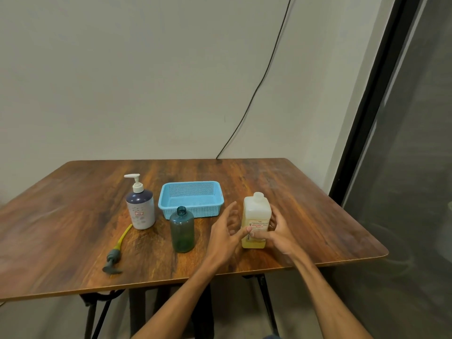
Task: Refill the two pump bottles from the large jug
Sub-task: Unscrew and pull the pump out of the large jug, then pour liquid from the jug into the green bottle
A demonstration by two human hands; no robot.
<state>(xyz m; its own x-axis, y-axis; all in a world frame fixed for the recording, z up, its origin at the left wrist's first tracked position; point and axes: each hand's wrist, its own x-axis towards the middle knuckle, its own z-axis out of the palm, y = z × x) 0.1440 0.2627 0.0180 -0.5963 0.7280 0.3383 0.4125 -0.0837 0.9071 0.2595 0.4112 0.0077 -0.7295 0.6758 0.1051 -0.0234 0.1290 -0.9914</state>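
I see my right hand (276, 234) wrapped around the square, cloudy jug (256, 220) on the right of the wooden table (73, 216). My left hand (226, 234) is spread open beside it. The round green bottle (182, 230) stands open just left.

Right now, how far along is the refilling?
Early. Done: the teal bottle stands open, its pump lying on the table. In hand: the right hand grips the capped jug; the left hand is open beside it. Left: uncapping, pouring into both bottles, and opening the white pump bottle, which keeps its pump on.
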